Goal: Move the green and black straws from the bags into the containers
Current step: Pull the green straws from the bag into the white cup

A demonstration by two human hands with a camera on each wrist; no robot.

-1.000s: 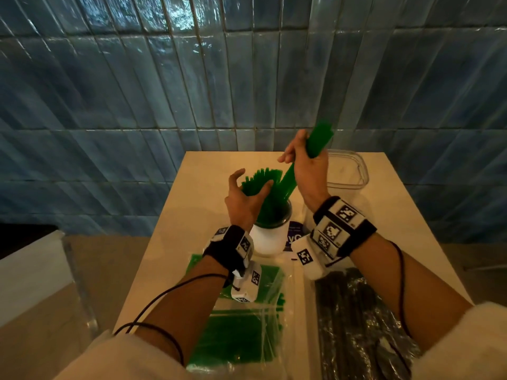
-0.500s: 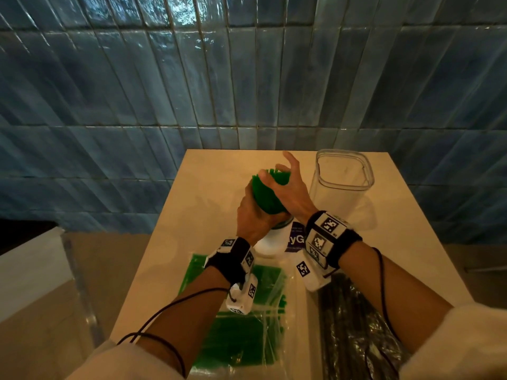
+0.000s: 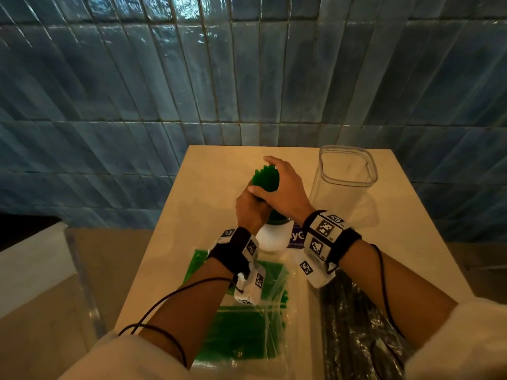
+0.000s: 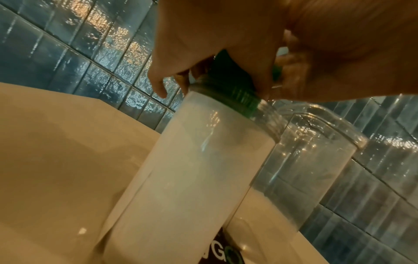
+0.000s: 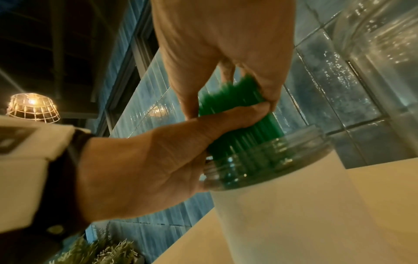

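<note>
Both hands, left (image 3: 251, 208) & right (image 3: 284, 187), grip green straws (image 3: 266, 179) in white jar (image 3: 273, 237).

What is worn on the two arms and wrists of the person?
Each wrist carries a black strap with white blocks bearing black-and-white square markers: left wrist band, right wrist band. Thin black cables run along both forearms. The sleeves are white.

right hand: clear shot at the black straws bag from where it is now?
Probably yes, once it lets go. The right hand grips the green straws in the white container along with the left hand. The black straws bag lies under the right forearm, with nothing on it.
</note>
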